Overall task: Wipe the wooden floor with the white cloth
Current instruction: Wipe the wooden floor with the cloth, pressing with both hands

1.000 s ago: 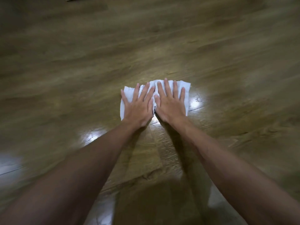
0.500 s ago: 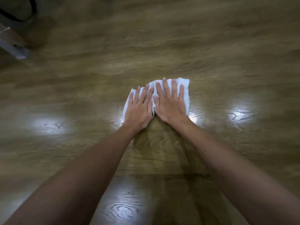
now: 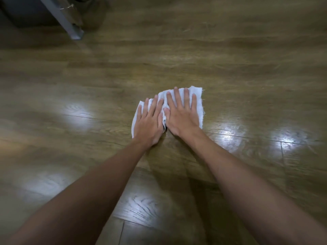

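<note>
Both hands lie flat on the cloth [image 3: 199, 105], side by side, palms down. The left hand [image 3: 149, 123] covers the cloth's left part, its fingers [image 3: 153, 106] straight and slightly spread, pointing away from the person and a little to the right. The right hand [image 3: 182, 114] covers the right part, its fingers [image 3: 186, 98] also straight and spread, pressing down without curling round anything. The two thumbs lie close together at the middle, where the cloth bunches into a small fold between the hands.

The cloth lies spread on the floor [image 3: 230, 59], crumpled under the palms. A strip of it shows beyond the right hand's fingertips and along the outer side of its little finger, with a frayed edge there; a narrower strip shows outside the left hand's little finger. The heels of both hands reach past the cloth's near edge onto the bare boards.

The floor is glossy, with bright patches of reflected light to the left of the left hand, to the right of the right hand, and nearer the person between the forearms. Far beyond the left fingers, at the top left, a grey metal leg [image 3: 70, 25] stands slanted on the floor.
</note>
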